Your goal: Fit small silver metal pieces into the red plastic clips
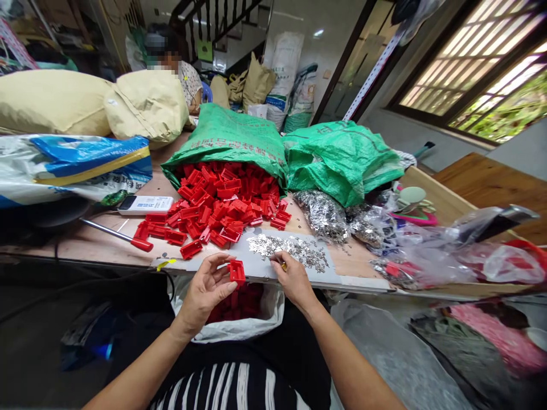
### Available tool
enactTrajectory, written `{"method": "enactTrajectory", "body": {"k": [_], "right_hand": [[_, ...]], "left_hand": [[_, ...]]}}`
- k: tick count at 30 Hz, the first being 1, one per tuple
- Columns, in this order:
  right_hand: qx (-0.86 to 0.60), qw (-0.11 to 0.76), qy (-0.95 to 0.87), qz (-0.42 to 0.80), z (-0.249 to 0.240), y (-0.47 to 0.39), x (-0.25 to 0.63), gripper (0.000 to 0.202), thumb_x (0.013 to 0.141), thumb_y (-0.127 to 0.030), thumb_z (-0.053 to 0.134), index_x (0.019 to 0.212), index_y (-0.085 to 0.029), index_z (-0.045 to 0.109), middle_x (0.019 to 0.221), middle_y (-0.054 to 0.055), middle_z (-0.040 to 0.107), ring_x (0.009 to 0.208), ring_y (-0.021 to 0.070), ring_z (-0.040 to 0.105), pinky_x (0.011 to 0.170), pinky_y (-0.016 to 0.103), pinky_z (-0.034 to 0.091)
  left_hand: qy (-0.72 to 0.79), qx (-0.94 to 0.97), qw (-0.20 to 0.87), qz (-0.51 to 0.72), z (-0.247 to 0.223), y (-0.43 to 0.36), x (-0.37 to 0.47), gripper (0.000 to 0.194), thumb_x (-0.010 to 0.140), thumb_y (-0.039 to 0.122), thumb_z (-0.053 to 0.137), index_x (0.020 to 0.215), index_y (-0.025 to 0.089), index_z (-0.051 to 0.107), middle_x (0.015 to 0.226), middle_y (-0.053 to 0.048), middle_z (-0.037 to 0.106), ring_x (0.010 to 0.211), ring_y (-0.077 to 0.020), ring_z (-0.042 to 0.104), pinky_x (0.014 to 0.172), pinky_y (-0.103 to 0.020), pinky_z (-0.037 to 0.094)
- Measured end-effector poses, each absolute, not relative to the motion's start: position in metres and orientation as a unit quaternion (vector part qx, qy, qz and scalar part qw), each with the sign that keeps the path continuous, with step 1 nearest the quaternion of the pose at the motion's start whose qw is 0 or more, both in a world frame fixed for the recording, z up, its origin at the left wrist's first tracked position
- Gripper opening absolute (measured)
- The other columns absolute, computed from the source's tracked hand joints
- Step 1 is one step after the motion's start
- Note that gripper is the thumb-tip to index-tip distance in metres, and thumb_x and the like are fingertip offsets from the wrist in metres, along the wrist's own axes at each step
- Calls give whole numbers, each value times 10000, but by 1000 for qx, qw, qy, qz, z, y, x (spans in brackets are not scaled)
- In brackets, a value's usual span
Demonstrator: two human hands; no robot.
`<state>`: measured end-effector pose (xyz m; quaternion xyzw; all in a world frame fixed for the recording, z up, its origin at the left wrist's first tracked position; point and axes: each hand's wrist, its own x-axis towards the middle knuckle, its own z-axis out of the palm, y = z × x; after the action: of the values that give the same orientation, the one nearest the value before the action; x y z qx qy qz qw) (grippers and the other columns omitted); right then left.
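My left hand pinches a small red plastic housing between thumb and fingers, with its hollow side showing. My right hand is closed at the near edge of a spread of small shiny metal pieces. A bit of something yellowish shows at its fingertips, too small to name. These metal pieces lie on a grey board. Beyond my left hand, a heap of red plastic housings spills from a green woven sack. Below my hands, a white bag in my lap holds more red housings.
A red-handled screwdriver and a white boxy device lie left of the heap. Right are a second green sack, bags of metal pieces and crumpled plastic bags. Another person sits behind the beige sacks.
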<state>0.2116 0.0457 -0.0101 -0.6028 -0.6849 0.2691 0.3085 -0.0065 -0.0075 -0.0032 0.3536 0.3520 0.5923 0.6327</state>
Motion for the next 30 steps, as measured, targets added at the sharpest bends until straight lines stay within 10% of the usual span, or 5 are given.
{"method": "enactTrajectory", "body": {"k": [8, 30], "right_hand": [[-511, 348, -654, 437, -2, 39, 196, 182, 812, -329, 564, 886, -170, 612, 835, 12, 623, 757, 140, 545, 699, 249, 419], [-511, 298, -661, 461, 14, 18, 173, 82, 791, -264, 580, 816, -188, 561, 730, -34, 557, 682, 118, 485, 648, 232, 381]], "left_hand": [[340, 195, 763, 514, -9, -12, -1, 334, 831, 355, 608, 1096, 152, 617, 1125, -116, 659, 938, -208, 666, 843, -314, 516], [450, 583, 476, 481, -21, -16, 3, 385, 814, 279, 631, 1195, 236, 591, 1138, -37, 691, 999, -181, 663, 906, -284, 502]]}}
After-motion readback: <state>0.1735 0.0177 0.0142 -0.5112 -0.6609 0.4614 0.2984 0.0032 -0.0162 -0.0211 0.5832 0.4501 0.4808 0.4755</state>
